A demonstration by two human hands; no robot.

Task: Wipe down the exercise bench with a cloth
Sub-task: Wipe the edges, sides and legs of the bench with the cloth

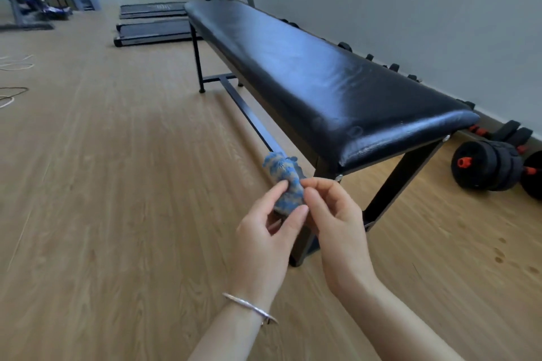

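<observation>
Nearest to us, our left hand (265, 239), a silver bangle (250, 308) on its wrist, and our right hand (337, 226) were drawn together in front of the bench's near end. Both pinched a small bunched blue cloth (286, 182) between their fingertips, thumb and forefinger of each closed on it. The cloth stood up out of our grip, held in the air just off the near corner of the exercise bench (316, 79) and not touching its padding. The bench's black padded top ran away from us along the grey wall, on a black metal frame. Right of the bench's near end, black dumbbells (487, 167) with red collars lay on the wooden floor. Beyond the bench's far end, flat treadmills (152, 31) sat on the floor.
</observation>
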